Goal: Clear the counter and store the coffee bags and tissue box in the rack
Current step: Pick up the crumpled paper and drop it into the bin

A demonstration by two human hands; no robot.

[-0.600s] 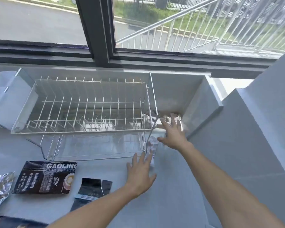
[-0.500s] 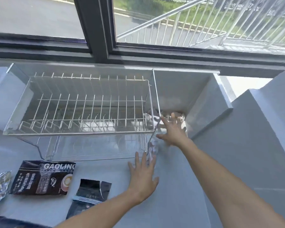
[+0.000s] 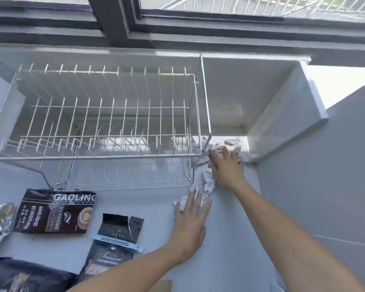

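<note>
My right hand (image 3: 227,169) flat, fingers spread, pressing crumpled tissues (image 3: 207,178) at rack's (image 3: 105,114) right end, to gather litter. Left hand (image 3: 191,220) open, palm down, fencing near edge of pile. Coffee bags (image 3: 55,211) flat on counter (image 3: 230,239), near left, unstored. Tissue box not visible.

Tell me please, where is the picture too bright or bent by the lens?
In the head view, sunlight washes out the corner of the counter around the crumpled tissues and the ledge at upper right; the wide lens bows the wire rack and window frame; the GAOLING coffee bag print reads clearly.
</note>
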